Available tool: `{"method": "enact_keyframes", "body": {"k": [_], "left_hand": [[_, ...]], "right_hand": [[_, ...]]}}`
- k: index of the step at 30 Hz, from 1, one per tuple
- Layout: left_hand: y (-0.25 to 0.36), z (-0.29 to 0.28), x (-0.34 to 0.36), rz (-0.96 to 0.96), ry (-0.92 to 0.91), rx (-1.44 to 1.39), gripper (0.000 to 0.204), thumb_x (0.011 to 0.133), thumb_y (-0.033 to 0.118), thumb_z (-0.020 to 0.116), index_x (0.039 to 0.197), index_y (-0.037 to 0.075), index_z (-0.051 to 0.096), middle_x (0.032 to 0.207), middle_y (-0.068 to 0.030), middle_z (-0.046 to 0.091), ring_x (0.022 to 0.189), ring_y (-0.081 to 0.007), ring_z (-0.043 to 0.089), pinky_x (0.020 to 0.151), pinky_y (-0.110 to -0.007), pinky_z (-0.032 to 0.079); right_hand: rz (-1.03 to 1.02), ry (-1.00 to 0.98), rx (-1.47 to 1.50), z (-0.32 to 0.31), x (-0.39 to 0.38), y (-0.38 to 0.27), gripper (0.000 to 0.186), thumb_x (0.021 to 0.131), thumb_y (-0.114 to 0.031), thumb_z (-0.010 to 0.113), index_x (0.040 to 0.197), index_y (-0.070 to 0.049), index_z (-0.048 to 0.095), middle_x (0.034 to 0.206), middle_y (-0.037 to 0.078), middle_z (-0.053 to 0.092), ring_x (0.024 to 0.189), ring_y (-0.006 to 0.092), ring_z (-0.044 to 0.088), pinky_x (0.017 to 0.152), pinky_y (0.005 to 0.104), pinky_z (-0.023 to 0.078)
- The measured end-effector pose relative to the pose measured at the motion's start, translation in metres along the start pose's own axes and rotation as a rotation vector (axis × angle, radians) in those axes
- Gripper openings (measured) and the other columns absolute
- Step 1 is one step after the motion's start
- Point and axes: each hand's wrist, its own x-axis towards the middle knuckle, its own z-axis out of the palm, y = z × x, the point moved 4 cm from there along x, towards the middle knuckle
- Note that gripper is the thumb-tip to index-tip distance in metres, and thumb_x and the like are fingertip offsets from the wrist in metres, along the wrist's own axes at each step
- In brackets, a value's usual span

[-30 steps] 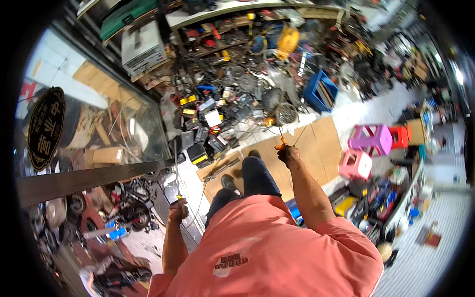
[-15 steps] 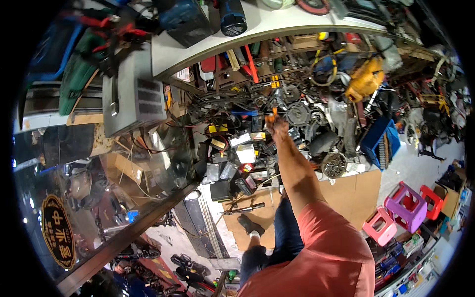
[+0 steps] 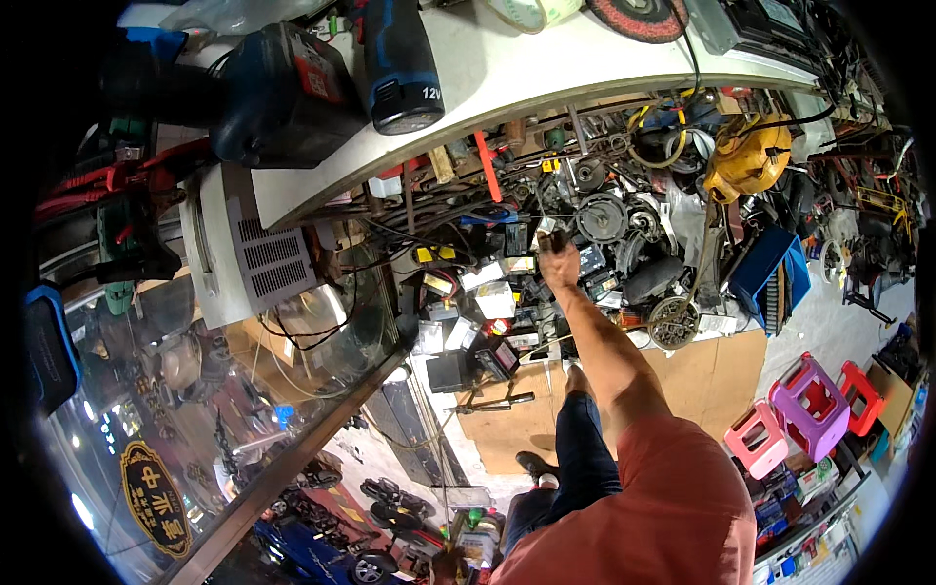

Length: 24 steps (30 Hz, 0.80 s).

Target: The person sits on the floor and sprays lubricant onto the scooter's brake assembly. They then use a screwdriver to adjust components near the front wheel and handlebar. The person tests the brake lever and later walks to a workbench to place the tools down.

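Note:
My right hand (image 3: 560, 265) reaches forward into a heap of parts and boxes under the workbench. Its fingers look curled together over something small and dark that I cannot make out. Just beyond it lies a round metal wheel part (image 3: 602, 217). To its left are small white boxes (image 3: 498, 298) and a blue-handled tool (image 3: 489, 216). A black tyre-like piece (image 3: 655, 280) rests to its right. My left hand is not in view.
The white workbench (image 3: 507, 58) overhangs the heap, with a blue-black cordless tool (image 3: 402, 73) on it. A grey metal case (image 3: 244, 249) stands left. A blue crate (image 3: 775, 278), a round basket (image 3: 674, 323), and pink (image 3: 757, 439) and purple (image 3: 805, 405) stools are right. Cardboard (image 3: 697, 375) covers the floor.
The view has shifted forward and toward the bench. My right hand has moved slightly right and down in the picture; the orange thing seen at its fingers before no longer shows. One foot has shifted.

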Motion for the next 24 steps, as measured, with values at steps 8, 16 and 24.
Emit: {"method": "enact_keyframes", "body": {"k": [8, 16, 24], "left_hand": [[0.08, 0.027, 0.005, 0.177, -0.068, -0.024, 0.021, 0.09, 0.026, 0.066, 0.097, 0.007, 0.071, 0.064, -0.0031, 0.061, 0.058, -0.0121, 0.06, 0.053, -0.032, 0.048], [0.134, 0.079, 0.021, 0.422, -0.194, -0.16, 0.027, 0.09, 0.025, 0.068, 0.109, 0.006, 0.068, 0.065, -0.006, 0.061, 0.055, -0.0123, 0.058, 0.052, -0.03, 0.047], [0.27, 0.148, 0.151, 0.999, -0.346, -0.253, 0.03, 0.094, 0.023, 0.06, 0.113, 0.0, 0.06, 0.098, -0.0089, 0.064, 0.084, -0.0163, 0.061, 0.073, -0.031, 0.051]], "right_hand": [[-0.212, -0.026, -0.308, -0.021, 0.118, -0.158, 0.056, 0.097, -0.046, 0.047, 0.13, -0.001, 0.056, 0.118, 0.026, 0.065, 0.114, 0.0401, 0.06, 0.098, 0.0456, 0.047], [-0.486, 0.336, -0.106, -0.042, 0.069, -0.14, 0.039, 0.089, -0.032, 0.064, 0.118, -0.005, 0.065, 0.111, 0.022, 0.067, 0.103, 0.0401, 0.063, 0.087, 0.0458, 0.052], [-0.046, -0.051, -0.611, -0.141, -0.151, 0.164, 0.032, 0.09, -0.037, 0.062, 0.102, -0.008, 0.068, 0.105, 0.023, 0.068, 0.098, 0.0439, 0.063, 0.077, 0.0508, 0.051]]}}
